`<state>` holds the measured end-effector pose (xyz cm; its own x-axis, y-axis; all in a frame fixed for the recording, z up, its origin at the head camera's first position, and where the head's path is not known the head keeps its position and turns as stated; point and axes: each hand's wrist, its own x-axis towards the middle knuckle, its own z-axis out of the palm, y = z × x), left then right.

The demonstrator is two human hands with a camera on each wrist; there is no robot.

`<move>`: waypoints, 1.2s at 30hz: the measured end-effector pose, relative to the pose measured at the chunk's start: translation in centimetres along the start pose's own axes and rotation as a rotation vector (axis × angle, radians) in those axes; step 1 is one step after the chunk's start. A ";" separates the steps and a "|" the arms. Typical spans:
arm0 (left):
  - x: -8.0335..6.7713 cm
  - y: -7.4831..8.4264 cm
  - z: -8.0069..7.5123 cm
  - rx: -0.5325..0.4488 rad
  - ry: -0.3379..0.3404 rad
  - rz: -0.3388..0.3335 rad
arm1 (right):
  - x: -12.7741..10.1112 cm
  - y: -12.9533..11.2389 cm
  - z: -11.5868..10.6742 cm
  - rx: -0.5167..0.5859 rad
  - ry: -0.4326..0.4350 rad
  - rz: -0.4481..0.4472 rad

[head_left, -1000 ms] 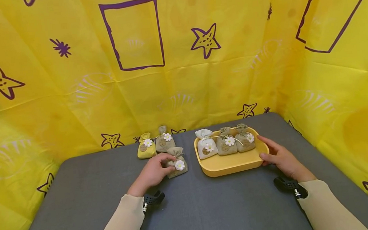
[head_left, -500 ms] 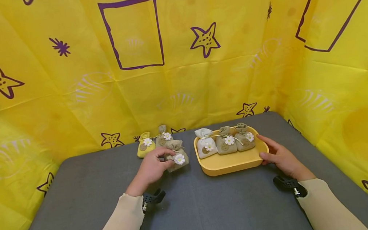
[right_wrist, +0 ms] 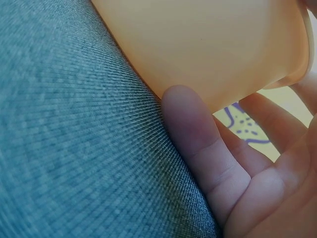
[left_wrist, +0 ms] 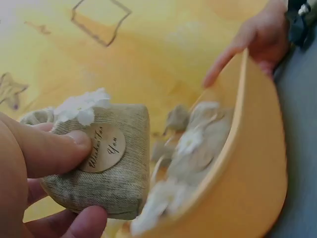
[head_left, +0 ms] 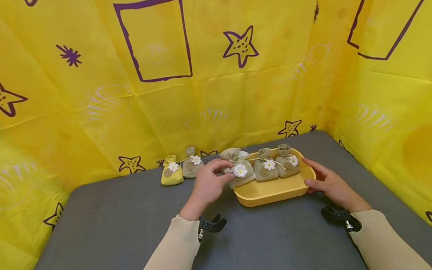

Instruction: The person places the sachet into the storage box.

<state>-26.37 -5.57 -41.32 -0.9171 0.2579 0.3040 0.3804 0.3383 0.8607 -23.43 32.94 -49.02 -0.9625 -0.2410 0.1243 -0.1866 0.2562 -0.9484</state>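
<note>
Grey tabletop (head_left: 113,238), pouch (left_wrist: 131,163) between fingers (left_wrist: 90,223).

Head view bright; left-wrist view hazy; right-wrist view dimmer.

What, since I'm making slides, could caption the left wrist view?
Left hand grips a cloth bag; right hand holds the tray.

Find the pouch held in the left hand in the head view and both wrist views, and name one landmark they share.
Head: the pouch is just right of and below centre, pinched by the left hand, overlapping the tray's left end.
Left wrist: the pouch is large, left of and below centre.
Right wrist: not in it.
Shared landmark: the tray, gripped by the right hand.
</note>
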 end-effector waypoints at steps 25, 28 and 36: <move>3.7 4.3 13.2 0.334 -0.412 -0.026 | 0.3 0.3 0.3 0.016 0.017 0.031; 3.3 4.4 13.0 0.327 -0.430 -0.089 | 0.2 0.2 0.2 0.016 0.013 0.031; 3.3 4.1 13.0 0.237 -0.603 -0.079 | 0.3 0.2 0.0 0.013 0.017 0.019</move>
<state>-26.30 8.42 -42.06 -0.7417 0.6634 -0.0987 0.3936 0.5497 0.7368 -23.75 32.95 -49.12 -0.9690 -0.2205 0.1113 -0.1661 0.2480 -0.9544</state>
